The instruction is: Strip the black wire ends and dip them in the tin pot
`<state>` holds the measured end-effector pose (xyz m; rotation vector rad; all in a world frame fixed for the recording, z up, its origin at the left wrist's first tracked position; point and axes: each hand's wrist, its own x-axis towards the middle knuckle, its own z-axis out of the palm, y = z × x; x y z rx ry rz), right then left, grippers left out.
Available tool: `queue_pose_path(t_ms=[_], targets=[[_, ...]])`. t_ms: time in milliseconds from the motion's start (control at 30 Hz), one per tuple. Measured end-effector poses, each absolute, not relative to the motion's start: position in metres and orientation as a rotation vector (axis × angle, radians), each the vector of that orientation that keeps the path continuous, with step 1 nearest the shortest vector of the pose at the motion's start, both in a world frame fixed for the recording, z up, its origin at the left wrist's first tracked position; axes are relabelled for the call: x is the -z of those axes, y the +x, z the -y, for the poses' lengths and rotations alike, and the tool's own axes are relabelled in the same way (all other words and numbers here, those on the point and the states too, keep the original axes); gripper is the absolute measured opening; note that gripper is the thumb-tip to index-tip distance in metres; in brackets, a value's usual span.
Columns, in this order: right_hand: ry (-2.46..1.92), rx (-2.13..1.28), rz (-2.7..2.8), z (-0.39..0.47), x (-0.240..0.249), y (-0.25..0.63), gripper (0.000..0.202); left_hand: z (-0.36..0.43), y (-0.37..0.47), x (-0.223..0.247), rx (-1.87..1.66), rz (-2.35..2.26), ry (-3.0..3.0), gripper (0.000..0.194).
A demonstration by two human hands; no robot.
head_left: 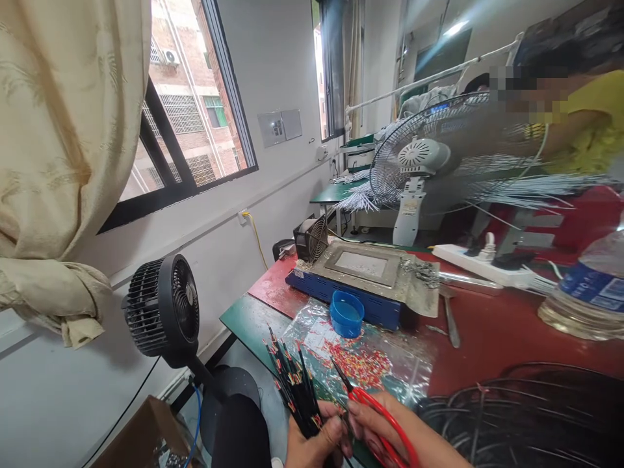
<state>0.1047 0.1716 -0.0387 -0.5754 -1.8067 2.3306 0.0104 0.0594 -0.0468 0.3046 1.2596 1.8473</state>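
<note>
My left hand (316,443) is wrapped round a bundle of black cables (295,387), whose stripped ends show red, yellow and copper-coloured wires pointing up and away from me. In my right hand (385,426) is a pair of red-handled scissors (373,400), its dark blades pointing up and left, just right of the bundle. The fingertips of both hands come close together below the bundle; whether they touch is hard to see. Beyond the blades, red and yellow insulation scraps (363,364) lie scattered on a clear plastic bag (409,370).
A blue cup (346,314) stands before a blue solder pot (348,292) with a small fan (312,239). Coiled black cable (531,416), a bottle (589,286) and a power strip (487,263) are at right. A black fan (163,312) stands left; a person in yellow (589,123) works behind another fan.
</note>
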Motion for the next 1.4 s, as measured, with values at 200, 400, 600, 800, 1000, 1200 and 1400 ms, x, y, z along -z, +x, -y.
queue_pose_path(t_ms=[200, 400, 600, 800, 1000, 1200, 1400], targets=[[-0.664, -2.364, 1.762, -0.172, 0.036, 0.105, 0.059, -0.057, 0.009, 0.050, -1.774, -1.294, 0.362, 0.042], [-0.666, -2.365, 1.792, -0.170, 0.025, 0.106, 0.058, -0.055, 0.008, 0.057, -1.740, -1.294, 0.452, 0.040], [-0.677, -2.354, 1.817, -0.172, 0.032, 0.106, 0.056, -0.053, 0.007, 0.063, -1.730, -1.316, 0.463, 0.040], [-0.654, -2.312, 1.825, -0.175, 0.045, 0.103, 0.055, -0.051, 0.007, 0.058, -1.758, -1.324, 0.417, 0.042], [-0.484, -2.194, 2.045, -0.180, 0.053, 0.100, 0.058, -0.052, 0.006, 0.062, -1.794, -1.366, 0.388, 0.043], [-0.529, -2.089, 2.100, -0.180, 0.051, 0.099, 0.058, -0.053, 0.010, 0.063, -1.804, -1.354, 0.357, 0.043], [-0.562, -1.351, 2.192, -0.179, 0.049, 0.104, 0.044, -0.052, 0.006, 0.054, -1.794, -1.338, 0.253, 0.052]])
